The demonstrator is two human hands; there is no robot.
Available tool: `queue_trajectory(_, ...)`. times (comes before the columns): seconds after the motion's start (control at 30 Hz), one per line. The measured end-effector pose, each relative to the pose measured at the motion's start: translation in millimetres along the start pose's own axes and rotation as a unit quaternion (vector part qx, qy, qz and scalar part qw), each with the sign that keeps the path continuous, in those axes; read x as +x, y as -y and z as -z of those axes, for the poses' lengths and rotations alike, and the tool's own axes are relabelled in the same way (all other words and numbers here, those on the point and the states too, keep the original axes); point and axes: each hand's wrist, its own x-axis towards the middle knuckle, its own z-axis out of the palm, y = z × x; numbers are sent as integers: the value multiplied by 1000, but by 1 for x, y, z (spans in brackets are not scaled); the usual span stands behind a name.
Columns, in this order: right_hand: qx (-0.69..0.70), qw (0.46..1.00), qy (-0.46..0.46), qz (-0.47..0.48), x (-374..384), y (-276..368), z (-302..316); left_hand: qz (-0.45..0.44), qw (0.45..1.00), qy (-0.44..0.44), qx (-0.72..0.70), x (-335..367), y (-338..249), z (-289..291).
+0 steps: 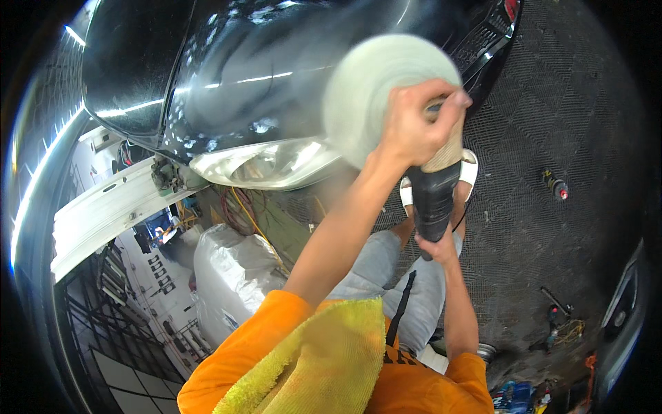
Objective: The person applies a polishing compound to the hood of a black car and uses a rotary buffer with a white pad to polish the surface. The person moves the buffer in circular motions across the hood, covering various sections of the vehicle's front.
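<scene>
My left hand [424,121] is wrapped over the head of a polisher [436,200], above its round pale pad [372,90]. My right hand [440,247] grips the far end of the tool's black body, low in front of my legs. The pad looks smeared, as if spinning. It overlaps the black car's front panel [262,83] beside the clear headlight [265,164]; whether it touches the paint I cannot tell. Whitish smears and splashes mark the dark paint. A yellow-green towel [324,359] hangs over my chest.
A bottle with a red cap [555,185] lies on the dark textured floor mat [531,124]. Tools and cords [555,328] lie farther right, near another vehicle [624,310]. A plastic-covered bundle [231,265] and a yellow hose [252,221] are at my left.
</scene>
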Motion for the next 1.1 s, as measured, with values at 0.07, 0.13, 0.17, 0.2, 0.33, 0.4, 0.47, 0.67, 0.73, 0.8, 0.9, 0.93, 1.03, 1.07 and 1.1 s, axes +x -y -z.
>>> queue_trajectory(0.07,-51,996,-13,71,-10,-19,-25,24,1000,-16,2,-30,-1,24)
queue_trajectory(0.13,-84,989,1,120,-17,-27,-51,49,998,-30,-16,-61,-1,64)
queue_trajectory(0.17,-78,990,22,115,-20,-23,-66,61,997,-39,15,-75,-5,84)
queue_trajectory(0.2,-73,991,41,109,-24,-16,-83,72,995,-46,44,-86,-8,109)
queue_trajectory(0.33,-65,988,119,77,-24,26,-151,45,992,-105,-52,-121,16,216)
queue_trajectory(0.4,-71,982,147,92,-22,45,-185,28,990,-110,-83,-128,17,265)
queue_trajectory(0.47,-60,982,171,54,-21,65,-212,41,971,-176,-159,-132,21,303)
queue_trajectory(0.67,-93,983,111,115,-16,85,-235,78,957,-221,-173,-95,24,319)
queue_trajectory(0.73,-100,978,38,179,-20,81,-225,102,963,-184,-171,-71,16,289)
queue_trajectory(0.8,-57,991,26,116,-26,82,-209,122,972,-117,-163,-40,19,258)
queue_trajectory(0.9,-62,990,-53,117,-22,74,-186,103,993,-9,-54,6,18,201)
queue_trajectory(0.93,-110,983,-93,113,-24,72,-177,118,989,-10,-88,15,1,165)
queue_trajectory(1.03,-86,977,-155,119,-26,90,-160,83,995,60,1,39,-18,114)
queue_trajectory(1.07,72,991,-101,50,-22,88,-151,77,994,73,-17,46,-21,102)
queue_trajectory(1.1,64,994,-85,39,-19,88,-144,65,994,83,-34,53,-19,95)
